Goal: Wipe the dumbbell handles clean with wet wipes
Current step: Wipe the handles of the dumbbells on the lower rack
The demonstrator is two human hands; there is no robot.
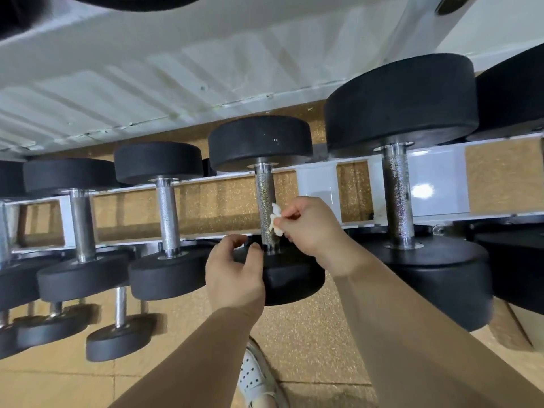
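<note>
Left hand [235, 272] curled its fingers over the near head of the heavy, rigid dumbbell [294, 276] sitting on the rack [316, 187], while right hand [312, 228] fingers pinched a soft, limp wet wipe [275, 220] against its rough knurled handle [265, 201], likely snag-prone.

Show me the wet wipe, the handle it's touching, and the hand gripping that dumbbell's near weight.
wet wipe [276, 220], head view, on the crumpled white wad.
handle [265, 195], head view, on its bare knurled middle.
left hand [235, 275], head view, on its back, gripping the near weight [294, 279].
</note>
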